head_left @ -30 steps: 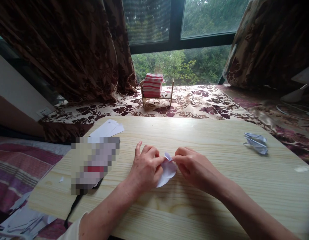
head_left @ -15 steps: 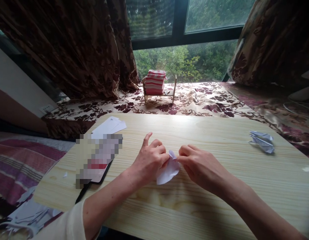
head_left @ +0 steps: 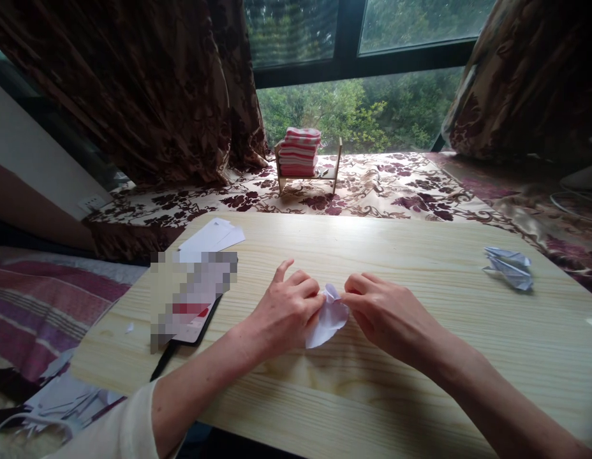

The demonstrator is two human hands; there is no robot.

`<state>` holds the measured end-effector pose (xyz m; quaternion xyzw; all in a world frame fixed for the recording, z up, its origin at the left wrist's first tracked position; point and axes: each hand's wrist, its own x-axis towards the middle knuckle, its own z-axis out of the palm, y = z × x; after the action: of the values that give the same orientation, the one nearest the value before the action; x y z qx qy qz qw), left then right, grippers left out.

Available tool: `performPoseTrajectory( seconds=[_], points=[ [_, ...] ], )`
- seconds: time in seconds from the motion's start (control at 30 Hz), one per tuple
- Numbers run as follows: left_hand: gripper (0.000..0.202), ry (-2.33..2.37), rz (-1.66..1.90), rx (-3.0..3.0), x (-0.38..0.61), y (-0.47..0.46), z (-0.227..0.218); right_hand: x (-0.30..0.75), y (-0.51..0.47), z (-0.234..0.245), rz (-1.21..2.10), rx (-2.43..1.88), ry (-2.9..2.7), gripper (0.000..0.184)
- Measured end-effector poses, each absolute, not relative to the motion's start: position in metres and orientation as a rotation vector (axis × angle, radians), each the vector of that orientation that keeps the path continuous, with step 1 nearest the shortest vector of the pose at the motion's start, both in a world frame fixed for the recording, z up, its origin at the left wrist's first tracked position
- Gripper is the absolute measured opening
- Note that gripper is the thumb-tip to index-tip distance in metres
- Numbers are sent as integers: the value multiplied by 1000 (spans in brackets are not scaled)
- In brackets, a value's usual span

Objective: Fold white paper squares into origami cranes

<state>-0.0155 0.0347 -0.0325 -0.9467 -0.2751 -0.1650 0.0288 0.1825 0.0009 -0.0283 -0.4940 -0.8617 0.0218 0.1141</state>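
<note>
Between my two hands, just over the wooden table, is a small piece of white paper (head_left: 328,322), rounded at its lower right and bent into a narrow fold at the top. My left hand (head_left: 291,306) pinches its left side, with one finger raised away from the paper. The fingertips of my right hand (head_left: 379,306) are closed on its upper right edge, close to the fold. Both thumbs are partly hidden. Several folded white paper pieces (head_left: 509,268) lie together at the table's right end.
The pale wooden table (head_left: 396,395) bears flat white papers (head_left: 212,239) and a partly blurred dark-edged device (head_left: 203,312) on the left. More paper scraps (head_left: 69,395) lie below its left edge. Behind, a small rack (head_left: 309,177) holds folded red-and-white cloths (head_left: 300,153).
The paper's top has curled over more between my fingertips, and its lower part has turned slightly. Both hands keep their grip. The whole view has shifted a little.
</note>
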Motion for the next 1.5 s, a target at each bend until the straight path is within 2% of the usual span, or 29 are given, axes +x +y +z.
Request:
performPoseTrajectory(
  seconds=[0.13,0.33,0.67,1.27,1.5],
  points=[
    [19,-951,-472,-2918,-9,26,-35,181,2,-29,-8,-1443,-2504,23],
    [20,-978,-538,-2966,-11,28,-35,181,2,-30,93,-1396,-2450,32],
    [22,-939,-657,-3072,-21,37,-38,182,3,-33,197,-1399,-2448,34],
    [22,-955,-709,-3090,-23,38,-44,184,4,-35,227,-1340,-2410,45],
    [20,-1101,-789,-3057,-15,38,-44,181,5,-37,247,-1369,-2422,34]
  ],
)
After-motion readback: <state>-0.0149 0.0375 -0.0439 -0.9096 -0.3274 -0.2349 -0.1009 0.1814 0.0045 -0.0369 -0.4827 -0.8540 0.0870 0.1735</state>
